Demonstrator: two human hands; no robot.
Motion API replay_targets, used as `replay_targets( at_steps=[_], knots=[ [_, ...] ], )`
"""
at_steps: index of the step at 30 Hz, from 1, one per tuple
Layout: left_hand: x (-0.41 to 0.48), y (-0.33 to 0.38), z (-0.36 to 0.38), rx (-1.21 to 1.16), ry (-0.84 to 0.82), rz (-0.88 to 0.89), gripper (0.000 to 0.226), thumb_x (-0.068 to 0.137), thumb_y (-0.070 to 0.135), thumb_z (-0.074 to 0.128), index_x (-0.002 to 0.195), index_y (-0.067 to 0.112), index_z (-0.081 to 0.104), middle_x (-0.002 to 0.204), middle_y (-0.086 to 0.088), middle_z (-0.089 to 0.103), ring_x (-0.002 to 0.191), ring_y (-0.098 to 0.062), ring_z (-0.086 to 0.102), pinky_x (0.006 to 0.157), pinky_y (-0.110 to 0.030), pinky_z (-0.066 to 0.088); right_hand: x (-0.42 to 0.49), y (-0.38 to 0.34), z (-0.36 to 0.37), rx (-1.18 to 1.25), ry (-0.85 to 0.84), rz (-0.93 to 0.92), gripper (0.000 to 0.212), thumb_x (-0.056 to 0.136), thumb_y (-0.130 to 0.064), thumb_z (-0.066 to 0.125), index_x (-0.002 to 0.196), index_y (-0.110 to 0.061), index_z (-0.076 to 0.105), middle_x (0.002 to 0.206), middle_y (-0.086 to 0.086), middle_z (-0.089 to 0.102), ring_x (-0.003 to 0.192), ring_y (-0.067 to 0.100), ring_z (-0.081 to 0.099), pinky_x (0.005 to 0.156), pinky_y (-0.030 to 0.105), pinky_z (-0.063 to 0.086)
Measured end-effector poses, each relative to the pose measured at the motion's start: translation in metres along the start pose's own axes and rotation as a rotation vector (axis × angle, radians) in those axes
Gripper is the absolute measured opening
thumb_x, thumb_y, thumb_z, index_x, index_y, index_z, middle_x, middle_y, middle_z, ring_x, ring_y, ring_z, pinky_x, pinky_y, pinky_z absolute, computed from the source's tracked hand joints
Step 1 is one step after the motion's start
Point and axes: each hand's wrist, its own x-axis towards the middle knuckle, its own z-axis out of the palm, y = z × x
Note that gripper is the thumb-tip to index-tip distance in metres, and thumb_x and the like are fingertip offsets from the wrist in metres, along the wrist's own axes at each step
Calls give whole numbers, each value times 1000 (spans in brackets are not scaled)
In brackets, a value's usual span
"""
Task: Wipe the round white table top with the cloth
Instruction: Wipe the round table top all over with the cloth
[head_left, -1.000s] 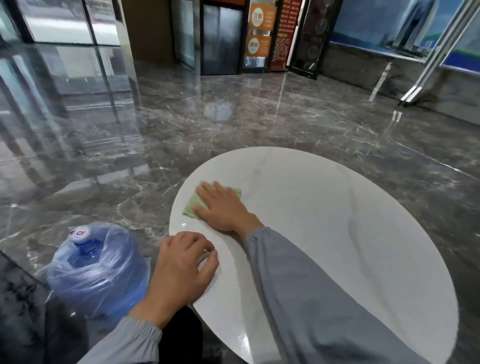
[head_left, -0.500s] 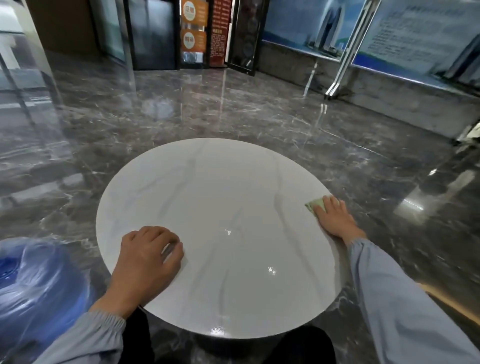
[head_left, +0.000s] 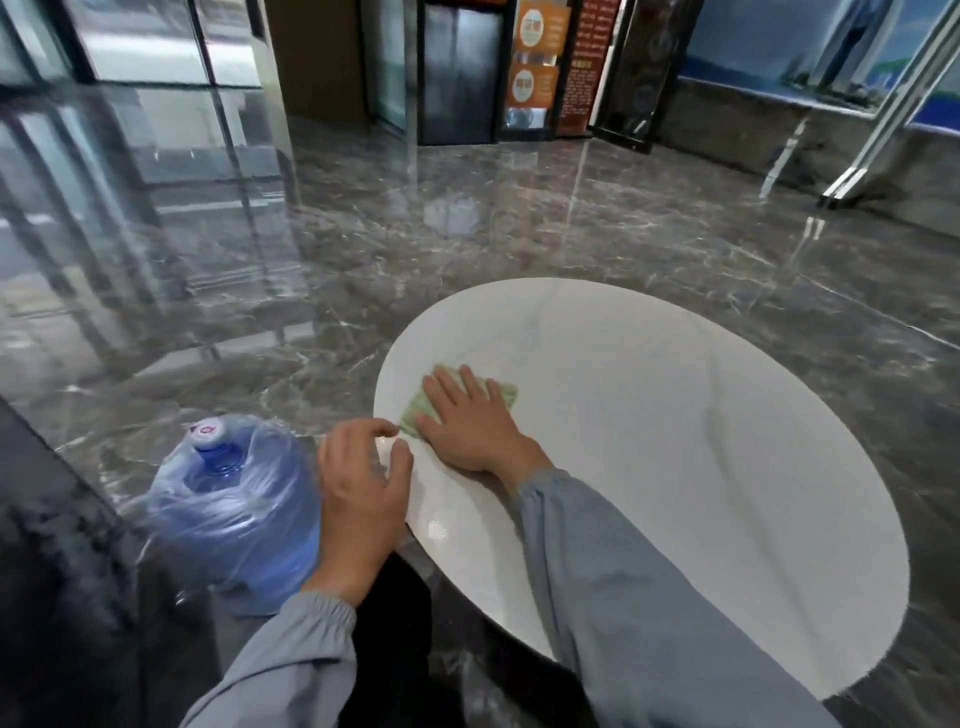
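The round white table top (head_left: 675, 441) with faint grey veins fills the lower right of the head view. A small pale green cloth (head_left: 506, 394) lies flat near the table's left edge. My right hand (head_left: 470, 421) presses on the cloth with straight fingers and covers most of it. My left hand (head_left: 363, 483) sits at the table's near-left rim with its fingers loosely curled over the edge; it holds nothing that I can see.
A large blue water jug (head_left: 234, 512) wrapped in clear plastic stands on the floor just left of the table, beside my left hand. Glossy dark marble floor (head_left: 519, 234) surrounds the table. Glass panels and doors line the far wall.
My right hand has swept the cloth from the table's right edge back across to the left edge. The view has swung left. My left hand stays at the near rim.
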Motion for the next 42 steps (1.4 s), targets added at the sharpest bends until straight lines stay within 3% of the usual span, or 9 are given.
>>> replay_targets(
  at_steps=[4, 8, 14, 18, 22, 29, 34, 38, 42],
  knots=[
    [1, -15, -13, -42, -4, -222, 13, 95, 12, 66, 104, 18, 60, 106, 2, 55, 103, -13, 47, 97, -38, 43, -6, -32, 5, 6, -10, -69, 68, 106, -59, 21, 166, -30, 5, 173, -8, -8, 159, 23, -14, 125, 52, -6],
    [-10, -3, -1, -45, -91, -138, 16, 94, 15, 68, 106, 22, 58, 108, 6, 51, 107, -19, 50, 96, -36, 42, -50, 3, 2, 86, 28, -36, 69, 106, -61, 25, 166, -31, 9, 173, -11, -5, 159, 18, -11, 127, 46, -5],
    [-29, 25, 23, 97, -232, 20, 13, 92, 41, 54, 98, 33, 62, 103, 15, 57, 105, -18, 53, 99, -52, 39, -158, 159, -9, 103, 77, 359, 69, 106, -62, 21, 166, -30, 6, 173, -10, -6, 160, 21, -7, 127, 47, 0],
    [-38, 34, 31, 110, -289, 47, 4, 95, 33, 63, 99, 31, 63, 105, 12, 56, 112, -20, 51, 102, -47, 31, -256, 257, -6, 85, 113, 694, 69, 106, -61, 20, 166, -30, 6, 174, -8, -5, 160, 23, -4, 127, 49, 4],
    [-41, 36, 35, 125, -302, 35, 18, 90, 42, 54, 99, 31, 64, 104, 13, 57, 116, -20, 50, 105, -43, 28, -291, 276, -3, 100, 94, 831, 67, 106, -61, 17, 166, -33, 1, 173, -10, -9, 159, 23, -9, 127, 50, -1],
    [-41, 32, 35, 8, -250, 34, 29, 96, 45, 51, 109, 22, 63, 108, 15, 51, 114, -23, 50, 100, -49, 44, -202, 151, 4, 53, 66, 465, 64, 109, -55, 17, 166, -31, 0, 173, -8, -12, 159, 25, -14, 126, 51, -5],
    [-45, 28, 18, -161, -182, 19, 31, 99, 37, 51, 120, 16, 60, 119, 12, 49, 120, -13, 44, 93, -30, 46, -152, 11, 25, 34, 25, 92, 67, 107, -59, 17, 165, -32, -1, 172, -11, -14, 157, 22, -23, 124, 52, -14],
    [-43, 24, 14, -214, -180, -77, 31, 98, 41, 50, 123, 24, 57, 124, 11, 49, 120, -24, 53, 96, -14, 42, -163, 2, 29, 70, 46, 49, 67, 106, -60, 20, 165, -34, 3, 172, -14, -10, 157, 15, -21, 125, 45, -15],
    [-45, 26, 25, -137, -272, 37, 33, 99, 40, 51, 125, 20, 57, 123, 18, 46, 126, -26, 51, 102, -51, 50, -209, 73, 23, 135, 73, 206, 68, 106, -61, 21, 166, -35, 1, 171, -16, -12, 157, 11, -19, 127, 41, -11]
  ],
)
